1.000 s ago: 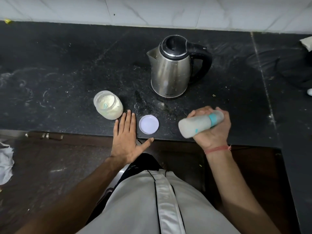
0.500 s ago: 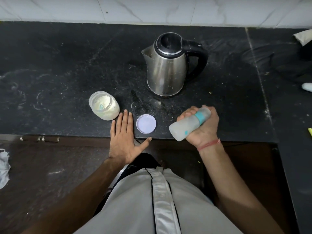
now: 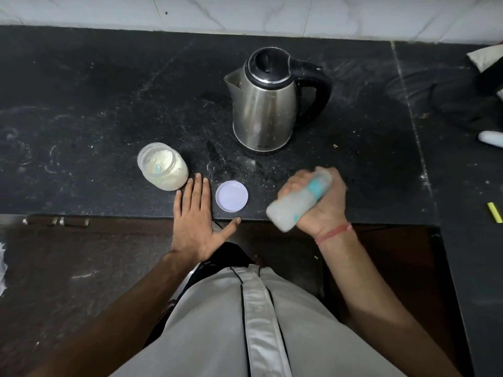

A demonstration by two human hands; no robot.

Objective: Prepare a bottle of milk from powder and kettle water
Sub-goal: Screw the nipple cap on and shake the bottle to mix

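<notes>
Over the black stone counter's (image 3: 81, 91) front edge, a cloudy teal-banded plastic bottle (image 3: 298, 201), blurred, was gripped tilted in the right hand (image 3: 319, 202); mixing seemed nearly finished, while the left hand (image 3: 194, 213) was laid flat, and the open powder jar (image 3: 163, 167) remained uncapped

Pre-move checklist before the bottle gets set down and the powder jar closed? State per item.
1. Right hand grips the bottle firmly: ok, fingers wrapped round it.
2. Bottle sealed: cannot tell, it is motion-blurred and the hand hides its top end.
3. Powder fully mixed: cannot tell, contents look cloudy but blurred.
4. Left hand free: ok, it lies flat on the counter edge, holding nothing.
5. Lid within reach: ok, it lies flat just right of the left hand.
6. Powder jar open with a scoop inside: ok, standing upright beside the left fingertips.
</notes>
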